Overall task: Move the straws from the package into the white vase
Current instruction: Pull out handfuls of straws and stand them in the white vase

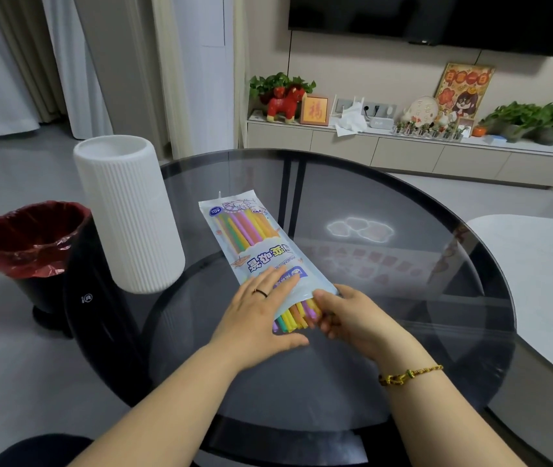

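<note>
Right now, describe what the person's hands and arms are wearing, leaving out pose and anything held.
The left hand wears a thin dark ring on one finger. The right hand has a braided gold cord bracelet with a small green section at its wrist. No sleeves, gloves or watch are in view.

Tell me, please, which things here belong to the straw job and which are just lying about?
Job: straws, package, white vase, left hand pressing the package, right hand gripping the straws.
Lying about: lined bin, television, red toy horse.
</note>
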### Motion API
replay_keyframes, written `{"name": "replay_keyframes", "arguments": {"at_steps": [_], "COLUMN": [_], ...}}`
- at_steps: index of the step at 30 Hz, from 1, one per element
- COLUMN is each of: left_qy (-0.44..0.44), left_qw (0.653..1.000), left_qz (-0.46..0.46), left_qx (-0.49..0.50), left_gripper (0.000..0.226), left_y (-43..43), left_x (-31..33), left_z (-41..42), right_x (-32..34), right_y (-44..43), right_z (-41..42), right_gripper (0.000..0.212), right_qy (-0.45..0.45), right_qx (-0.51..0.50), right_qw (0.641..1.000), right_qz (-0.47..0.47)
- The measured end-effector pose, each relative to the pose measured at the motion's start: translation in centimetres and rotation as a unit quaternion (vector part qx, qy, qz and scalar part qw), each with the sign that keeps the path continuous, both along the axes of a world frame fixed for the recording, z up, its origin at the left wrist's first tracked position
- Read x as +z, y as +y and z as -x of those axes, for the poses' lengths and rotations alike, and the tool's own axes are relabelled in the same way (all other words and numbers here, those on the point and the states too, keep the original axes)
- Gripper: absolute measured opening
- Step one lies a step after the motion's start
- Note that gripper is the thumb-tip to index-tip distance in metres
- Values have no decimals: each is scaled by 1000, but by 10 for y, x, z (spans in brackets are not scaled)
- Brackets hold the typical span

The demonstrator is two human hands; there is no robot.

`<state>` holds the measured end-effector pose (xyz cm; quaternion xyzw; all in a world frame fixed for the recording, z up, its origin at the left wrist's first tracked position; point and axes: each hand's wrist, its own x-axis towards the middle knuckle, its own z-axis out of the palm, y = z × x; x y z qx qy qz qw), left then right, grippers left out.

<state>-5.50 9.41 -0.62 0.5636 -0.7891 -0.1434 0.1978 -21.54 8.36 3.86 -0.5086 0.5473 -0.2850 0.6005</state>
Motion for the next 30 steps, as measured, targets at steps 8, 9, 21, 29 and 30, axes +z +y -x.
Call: {"name": "replay_keyframes", "arguments": {"at_steps": [8,9,21,29,30], "left_qy": [-13,-14,21,-41,-47], "left_qw": [999,999,999,998,998], "left_qz": [-50,-52,-31,-32,-37], "left_qx": [6,7,8,24,27], "left_gripper": [98,97,55,52,52], "left_y": [-1,-1,-1,-6,-6], "left_x": [3,3,5,3,3], "left_z": [1,1,1,4,4], "right_x": [-1,1,32,18,17], "right_y": [22,25,-6,5,10], "right_z": [24,27,-4,0,5], "right_gripper": [21,18,17,28,29], "right_qy": [44,56,468,537,544], "right_qx": [5,13,180,153,151], "right_qw": [999,998,865,828,823], "right_qz": [-27,-30,8,49,58]}}
